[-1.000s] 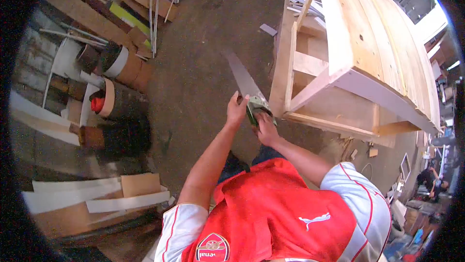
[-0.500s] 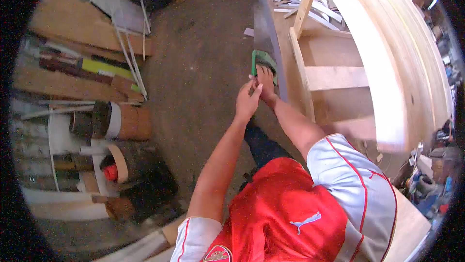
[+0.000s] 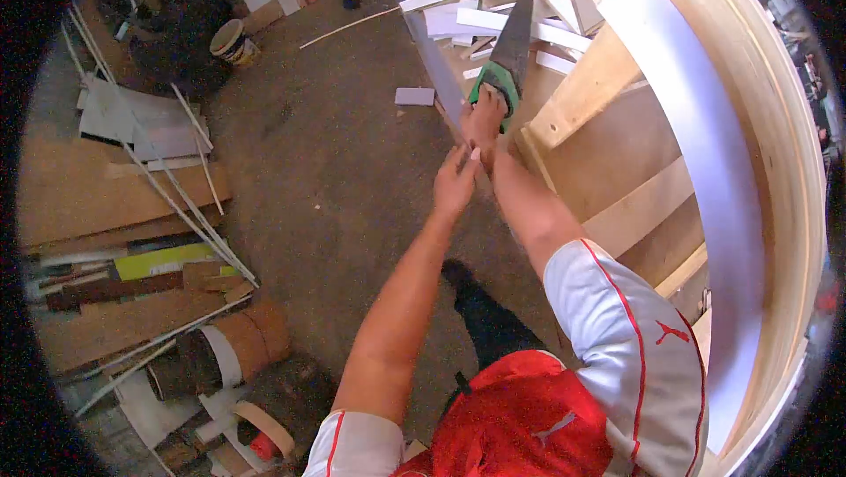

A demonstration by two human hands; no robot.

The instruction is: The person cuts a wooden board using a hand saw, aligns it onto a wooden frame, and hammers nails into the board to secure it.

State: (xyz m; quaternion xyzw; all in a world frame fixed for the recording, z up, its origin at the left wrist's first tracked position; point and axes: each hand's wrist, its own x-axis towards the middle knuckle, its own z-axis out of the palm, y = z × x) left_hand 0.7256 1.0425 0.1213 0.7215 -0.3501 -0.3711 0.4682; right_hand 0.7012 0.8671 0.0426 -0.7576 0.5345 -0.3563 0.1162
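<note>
Right hand grip wrapped round green-handled saw left of wooden frame, which is cut off at view edge, handle partly finger-hidden; left hand grip loosely spread, wrist contact unclear.

Saw ahead, wooden frame right, boards left

The saw lies in the right hand, its blade pointing ahead toward the wood scraps; the left hand is just behind the right one. A bucket stands on the floor, ahead and to the left, beyond the boards.
</note>
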